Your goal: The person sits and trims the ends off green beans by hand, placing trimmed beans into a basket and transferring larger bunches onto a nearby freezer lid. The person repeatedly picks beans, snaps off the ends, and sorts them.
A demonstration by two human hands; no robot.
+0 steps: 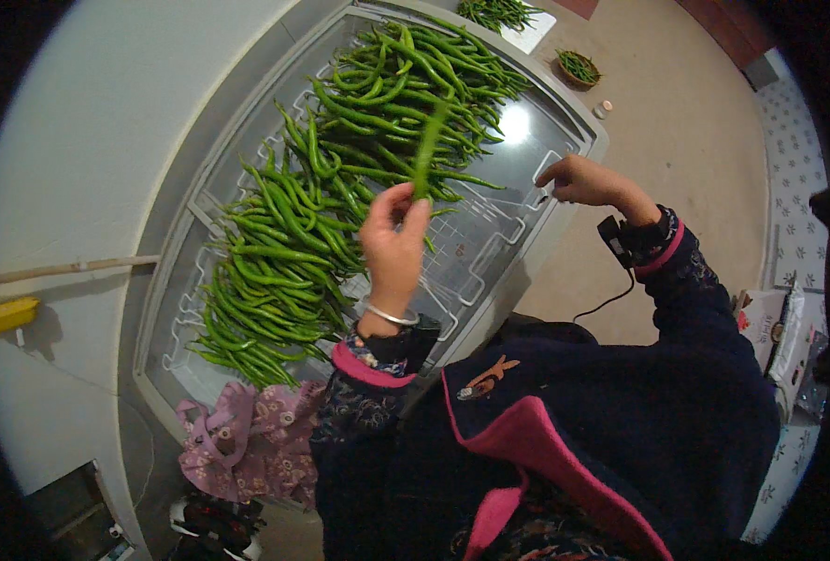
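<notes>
My left hand (395, 242) pinches a long green chili pepper (427, 151) by its lower end, between thumb and fingers. The pepper is blurred and points away from me, above the glass. Beneath it, a large spread of green chili peppers (275, 280) lies on the glass top of a chest freezer (450, 263). My right hand (587, 181) is at the freezer's right-hand edge, with fingers curled and the fingertips over a white wire basket's handle (541, 175) seen through the glass. Whether it holds anything is unclear.
A floral cloth bag (275, 442) lies against the freezer's near left corner. Beyond the far end are more peppers on a white surface (531, 35), a round basket (570, 78) of peppers and a small jar (603, 109). A wall with a yellow plug (12, 315) stands left.
</notes>
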